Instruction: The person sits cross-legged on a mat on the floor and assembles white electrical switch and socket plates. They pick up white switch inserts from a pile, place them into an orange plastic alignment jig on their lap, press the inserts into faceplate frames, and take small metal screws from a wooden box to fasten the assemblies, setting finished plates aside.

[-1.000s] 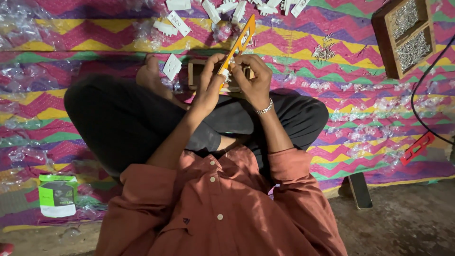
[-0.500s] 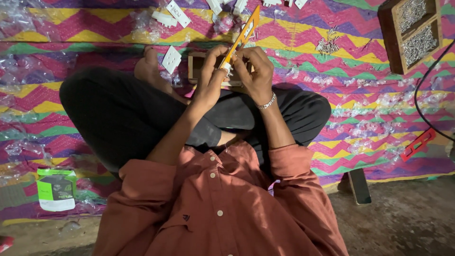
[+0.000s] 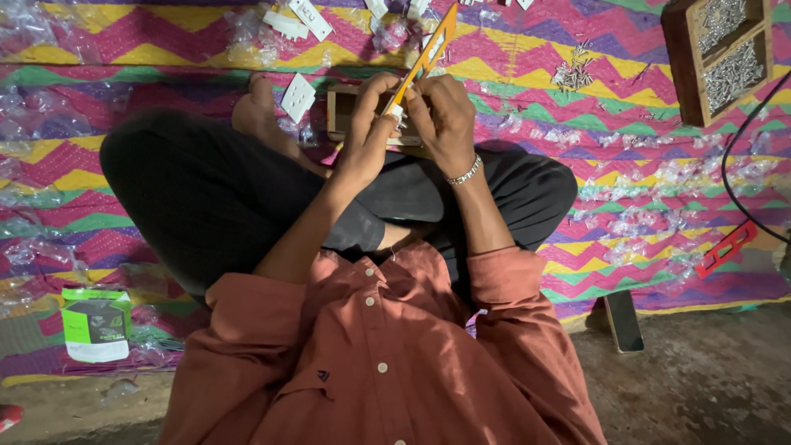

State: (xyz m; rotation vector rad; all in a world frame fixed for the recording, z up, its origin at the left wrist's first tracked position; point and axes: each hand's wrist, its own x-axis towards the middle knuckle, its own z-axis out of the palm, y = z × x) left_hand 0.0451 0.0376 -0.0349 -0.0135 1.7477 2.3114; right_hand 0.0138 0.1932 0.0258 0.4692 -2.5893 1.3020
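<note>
Long yellow-orange plastic screwdriver (image 3: 428, 51) slants toward one o'clock as before, slightly lower in view; left hand (image 3: 368, 132) and right hand (image 3: 442, 115) both stay curled tight around its lower end, above the small wooden block (image 3: 342, 111).

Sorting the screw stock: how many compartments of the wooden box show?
2. Both sit in the wooden box at the top right, one above the other; the frame edge may hide more.
</note>
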